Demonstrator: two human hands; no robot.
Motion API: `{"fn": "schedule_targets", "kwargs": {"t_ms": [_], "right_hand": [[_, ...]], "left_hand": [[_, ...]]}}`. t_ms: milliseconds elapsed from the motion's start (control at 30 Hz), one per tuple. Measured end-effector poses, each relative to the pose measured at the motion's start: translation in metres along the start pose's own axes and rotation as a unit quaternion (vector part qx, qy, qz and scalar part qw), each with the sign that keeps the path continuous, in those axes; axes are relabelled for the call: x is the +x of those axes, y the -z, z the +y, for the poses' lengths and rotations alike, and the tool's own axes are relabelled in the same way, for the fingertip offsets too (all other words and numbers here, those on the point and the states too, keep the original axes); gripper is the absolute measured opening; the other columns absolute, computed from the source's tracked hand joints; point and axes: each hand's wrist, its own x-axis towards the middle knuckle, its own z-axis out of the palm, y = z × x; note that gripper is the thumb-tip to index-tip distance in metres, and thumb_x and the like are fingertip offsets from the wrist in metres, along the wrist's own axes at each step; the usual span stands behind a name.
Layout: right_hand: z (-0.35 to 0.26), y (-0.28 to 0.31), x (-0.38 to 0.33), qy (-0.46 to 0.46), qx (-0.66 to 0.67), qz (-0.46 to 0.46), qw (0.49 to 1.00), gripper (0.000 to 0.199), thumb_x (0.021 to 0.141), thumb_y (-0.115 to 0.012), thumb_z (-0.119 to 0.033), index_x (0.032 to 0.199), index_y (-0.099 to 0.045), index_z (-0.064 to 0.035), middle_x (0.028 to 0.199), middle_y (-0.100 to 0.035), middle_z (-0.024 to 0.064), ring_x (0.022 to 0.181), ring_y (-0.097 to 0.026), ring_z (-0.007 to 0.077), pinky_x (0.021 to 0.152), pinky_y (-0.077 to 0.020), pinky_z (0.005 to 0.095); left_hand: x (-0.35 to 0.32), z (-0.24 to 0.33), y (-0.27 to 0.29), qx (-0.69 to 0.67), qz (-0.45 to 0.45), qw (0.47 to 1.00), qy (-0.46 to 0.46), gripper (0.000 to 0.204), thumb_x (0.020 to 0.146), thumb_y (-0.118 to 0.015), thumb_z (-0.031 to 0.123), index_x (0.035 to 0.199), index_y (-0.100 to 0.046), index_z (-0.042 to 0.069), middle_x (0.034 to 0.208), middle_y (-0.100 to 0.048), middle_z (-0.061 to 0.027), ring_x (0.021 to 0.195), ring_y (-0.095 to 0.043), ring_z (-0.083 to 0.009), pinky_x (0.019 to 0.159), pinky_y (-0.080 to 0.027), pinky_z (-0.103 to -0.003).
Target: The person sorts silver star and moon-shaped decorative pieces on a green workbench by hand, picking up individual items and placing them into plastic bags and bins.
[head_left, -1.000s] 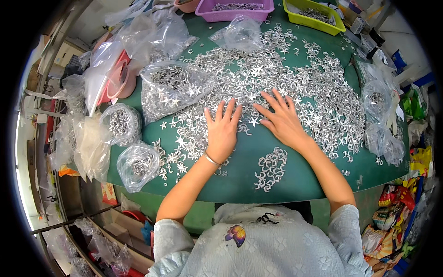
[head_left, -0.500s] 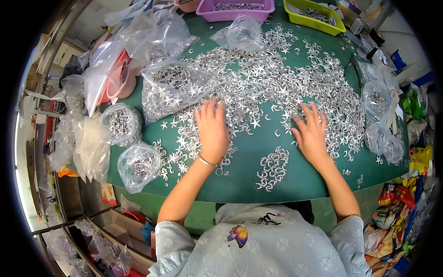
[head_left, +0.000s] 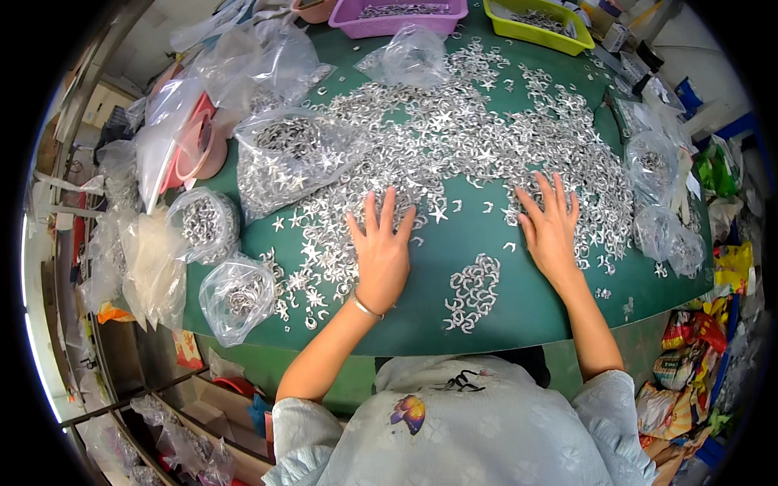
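A broad, loose pile of small silvery metal pieces (head_left: 454,134), crescents and stars, spreads over the green tabletop (head_left: 519,316). At the pile's near left edge lies my left hand (head_left: 382,257), palm down with its fingers spread, a bangle on the wrist. My right hand (head_left: 553,241) rests at the near right edge, fingers also apart, fingertips among the pieces. Neither hand grips anything; what lies beneath the palms is hidden. Between my forearms, close to the table's front edge, sits a small separate cluster of silvery crescents (head_left: 472,293).
Clear plastic bags of pieces, including a large one (head_left: 296,158), line the left side; more bags (head_left: 652,166) stand at the right. A purple basin (head_left: 397,24) and a yellow-green basin (head_left: 539,31) hold pieces at the back. A pink tub (head_left: 203,146) stands far left.
My left hand has drawn nearer to me and a little to the right, its fingers spreading wider. My right hand stays at about the same spot, its fingers slightly wider apart. The view has shifted slightly.
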Motion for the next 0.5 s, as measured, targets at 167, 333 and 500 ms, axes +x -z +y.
{"fn": "schedule_targets", "kwargs": {"t_ms": [167, 333, 500], "right_hand": [[0.029, 0.009, -0.041, -0.126, -0.004, 0.01, 0.992, 0.055, 0.087, -0.063, -0.026, 0.137, -0.044, -0.0114, 0.143, -0.035, 0.0177, 0.135, -0.026, 0.0413, 0.105, -0.0209, 0.0601], [0.012, 0.007, -0.054, -0.083, 0.029, -0.007, 0.996, 0.066, 0.084, -0.066, -0.031, 0.141, -0.039, -0.0152, 0.141, -0.035, 0.0191, 0.133, -0.027, 0.0425, 0.103, -0.0244, 0.0569], [0.039, -0.002, -0.031, -0.033, 0.006, 0.029, 0.999, 0.067, 0.082, -0.067, -0.036, 0.14, -0.041, -0.018, 0.141, -0.036, 0.0147, 0.131, -0.031, 0.0398, 0.101, -0.0263, 0.0565]], "left_hand": [[0.0, 0.026, 0.003, -0.079, -0.021, 0.996, -0.045, 0.041, 0.083, -0.06, 0.003, 0.124, -0.054, 0.006, 0.145, -0.034, -0.0147, 0.135, -0.029, -0.0403, 0.102, -0.024, -0.068], [0.002, 0.068, -0.01, -0.262, -0.127, 0.942, -0.167, 0.044, 0.084, -0.061, 0.008, 0.127, -0.051, 0.004, 0.144, -0.034, -0.0168, 0.134, -0.031, -0.0398, 0.107, -0.028, -0.057], [-0.018, 0.091, -0.012, -0.254, -0.158, 0.937, -0.183, 0.046, 0.085, -0.063, 0.013, 0.128, -0.051, 0.003, 0.144, -0.034, -0.0179, 0.134, -0.031, -0.0408, 0.107, -0.028, -0.055]]}}
